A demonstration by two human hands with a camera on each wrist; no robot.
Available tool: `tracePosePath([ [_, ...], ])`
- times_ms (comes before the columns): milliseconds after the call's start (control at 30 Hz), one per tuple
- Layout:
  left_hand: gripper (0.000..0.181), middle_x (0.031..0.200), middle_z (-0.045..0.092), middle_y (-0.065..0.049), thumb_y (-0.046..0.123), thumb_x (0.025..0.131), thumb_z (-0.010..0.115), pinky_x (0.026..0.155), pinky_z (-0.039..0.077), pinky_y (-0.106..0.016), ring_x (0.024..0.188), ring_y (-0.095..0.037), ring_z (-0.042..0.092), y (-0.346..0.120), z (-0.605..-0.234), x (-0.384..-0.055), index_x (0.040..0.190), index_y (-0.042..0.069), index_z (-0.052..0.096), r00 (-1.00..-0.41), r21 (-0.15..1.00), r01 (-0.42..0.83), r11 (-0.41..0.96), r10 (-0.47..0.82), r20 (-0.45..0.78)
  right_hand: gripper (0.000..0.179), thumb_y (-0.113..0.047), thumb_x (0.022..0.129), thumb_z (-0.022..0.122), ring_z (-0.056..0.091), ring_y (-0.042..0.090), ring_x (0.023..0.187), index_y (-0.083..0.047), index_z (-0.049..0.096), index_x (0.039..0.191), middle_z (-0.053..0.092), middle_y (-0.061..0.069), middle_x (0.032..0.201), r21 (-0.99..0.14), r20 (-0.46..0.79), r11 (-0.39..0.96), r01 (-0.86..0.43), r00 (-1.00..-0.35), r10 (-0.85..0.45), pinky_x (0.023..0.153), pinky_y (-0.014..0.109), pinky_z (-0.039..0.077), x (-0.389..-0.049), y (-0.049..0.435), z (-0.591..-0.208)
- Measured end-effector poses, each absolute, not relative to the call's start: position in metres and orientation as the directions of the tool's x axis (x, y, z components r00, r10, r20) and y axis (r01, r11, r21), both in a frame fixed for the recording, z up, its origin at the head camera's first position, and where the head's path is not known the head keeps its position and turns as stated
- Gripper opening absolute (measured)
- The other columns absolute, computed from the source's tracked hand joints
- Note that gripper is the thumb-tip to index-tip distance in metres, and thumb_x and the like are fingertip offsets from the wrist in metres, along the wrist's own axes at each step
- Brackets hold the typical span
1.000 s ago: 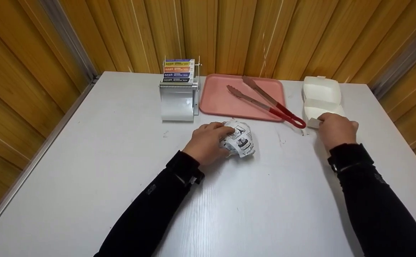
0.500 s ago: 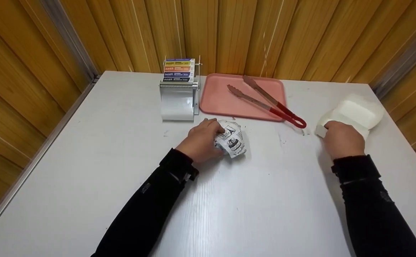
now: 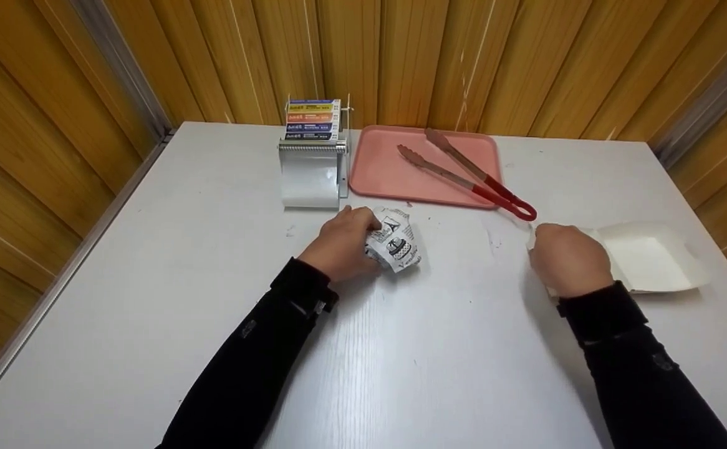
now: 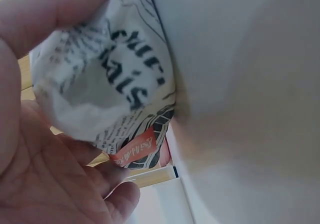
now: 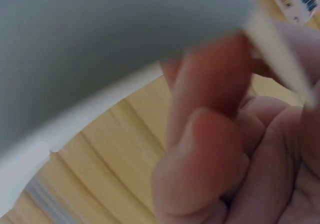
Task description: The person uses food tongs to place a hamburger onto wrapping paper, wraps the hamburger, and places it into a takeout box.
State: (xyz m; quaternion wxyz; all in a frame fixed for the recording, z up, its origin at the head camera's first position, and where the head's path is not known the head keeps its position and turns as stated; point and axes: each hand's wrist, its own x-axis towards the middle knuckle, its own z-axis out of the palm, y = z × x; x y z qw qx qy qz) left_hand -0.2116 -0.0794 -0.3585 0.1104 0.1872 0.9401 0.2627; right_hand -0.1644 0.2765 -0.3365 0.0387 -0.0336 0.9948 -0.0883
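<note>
My left hand (image 3: 345, 246) grips a round bundle wrapped in printed white paper (image 3: 396, 243) near the middle of the table. In the left wrist view, thumb and fingers reach around the wrapped bundle (image 4: 100, 84), and a small red sticker (image 4: 137, 149) shows on its paper. On the right, my right hand (image 3: 572, 259) pinches the edge of an open white takeaway box (image 3: 647, 255). The hand covers much of the near half of that box. Its wall (image 5: 120, 44) fills the upper left of the right wrist view, above curled fingers (image 5: 200, 159).
Behind the bundle lies a pink tray (image 3: 382, 162) with red-handled tongs (image 3: 463, 171) across it, their handle end past its front edge. Left of the tray stands a label dispenser (image 3: 312, 162) with several coloured label rolls. Wood-look walls (image 3: 401, 62) border the white table (image 3: 151, 280).
My right hand has pulled the takeaway box from the back right toward me and swung it sideways, its open half now pointing right. My left hand has shifted slightly left with the wrapped bundle.
</note>
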Motion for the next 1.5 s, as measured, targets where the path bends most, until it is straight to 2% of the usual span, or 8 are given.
tracePosePath([
  [233,0.062,0.123,0.065,-0.001,0.024,0.073,0.094,0.117,0.039,-0.042,0.125,-0.024,0.056,-0.084,-0.354,-0.215,0.123,0.014,0.059,-0.925,0.518,0.272,0.811,0.369,-0.093,0.017,-0.011,0.095,0.072,0.053,0.024,0.06,0.003,0.065,0.087,0.057,0.008,0.064,-0.19,-0.072,0.968,-0.165,-0.981,-0.181,0.053,0.038,0.047,-0.151,0.231,-0.333],
  [400,0.064,0.127,0.063,-0.003,0.023,0.071,0.096,0.133,0.019,-0.048,0.153,-0.038,0.039,-0.085,-0.356,-0.215,0.12,0.013,0.056,-0.921,0.544,0.275,0.793,0.38,-0.088,0.019,-0.013,0.094,0.075,0.05,0.021,0.059,-0.005,0.061,0.084,0.052,0.003,0.061,-0.182,0.001,0.94,-0.289,-0.956,-0.294,0.054,0.037,0.045,-0.135,0.196,-0.336],
  [500,0.063,0.124,0.062,-0.003,0.016,0.07,0.094,0.126,0.034,-0.05,0.145,-0.037,0.047,-0.086,-0.357,-0.215,0.118,0.015,0.054,-0.926,0.559,0.248,0.791,0.363,-0.103,0.02,-0.012,0.092,0.077,0.052,0.021,0.058,-0.006,0.06,0.087,0.054,0.003,0.061,-0.205,0.03,0.92,-0.335,-0.941,-0.336,0.055,0.039,0.047,-0.125,0.178,-0.337],
  [667,0.065,0.115,0.058,-0.001,0.018,0.07,0.094,0.101,0.051,-0.042,0.113,-0.023,0.053,-0.086,-0.356,-0.216,0.119,0.019,0.052,-0.936,0.552,0.195,0.811,0.322,-0.142,0.033,-0.011,0.09,0.081,0.067,0.03,0.065,0.005,0.064,0.113,0.066,0.012,0.071,-0.246,0.073,0.882,-0.401,-0.916,-0.395,0.059,0.046,0.056,-0.108,0.154,-0.341],
  [800,0.071,0.116,0.055,-0.002,0.031,0.07,0.097,0.103,0.049,-0.044,0.115,-0.025,0.05,-0.092,-0.356,-0.218,0.121,0.019,0.049,-0.936,0.526,0.206,0.825,0.323,-0.14,0.066,-0.015,0.091,0.081,0.072,0.032,0.075,0.012,0.052,0.143,0.072,0.015,0.081,-0.285,0.045,0.855,-0.433,-0.897,-0.44,0.067,0.047,0.06,-0.096,0.135,-0.342],
  [933,0.072,0.12,0.054,-0.003,0.031,0.069,0.096,0.113,0.042,-0.044,0.12,-0.027,0.05,-0.097,-0.357,-0.22,0.123,0.017,0.049,-0.931,0.51,0.236,0.827,0.344,-0.126,0.072,-0.017,0.092,0.08,0.073,0.029,0.084,0.009,0.046,0.151,0.075,0.013,0.091,-0.321,-0.005,0.805,-0.499,-0.849,-0.529,0.077,0.046,0.061,-0.083,0.12,-0.341],
  [1200,0.066,0.116,0.056,-0.007,0.02,0.069,0.093,0.089,0.054,-0.041,0.107,-0.027,0.055,-0.103,-0.356,-0.221,0.119,0.016,0.049,-0.939,0.591,0.15,0.792,0.301,-0.165,0.039,-0.002,0.086,0.077,0.069,0.023,0.076,-0.007,0.065,0.123,0.07,0.001,0.081,-0.218,0.114,0.683,-0.698,-0.713,-0.692,0.069,0.038,0.057,-0.079,0.119,-0.346],
  [1500,0.074,0.118,0.054,-0.006,0.034,0.069,0.096,0.096,0.05,-0.046,0.114,-0.03,0.047,-0.114,-0.353,-0.224,0.121,0.017,0.046,-0.96,0.553,0.096,0.828,0.223,-0.167,0.026,0.008,0.084,0.071,0.064,0.023,0.068,-0.012,0.071,0.101,0.071,0.0,0.08,-0.122,0.194,0.691,-0.713,-0.7,-0.688,0.062,0.038,0.051,-0.093,0.13,-0.352],
])
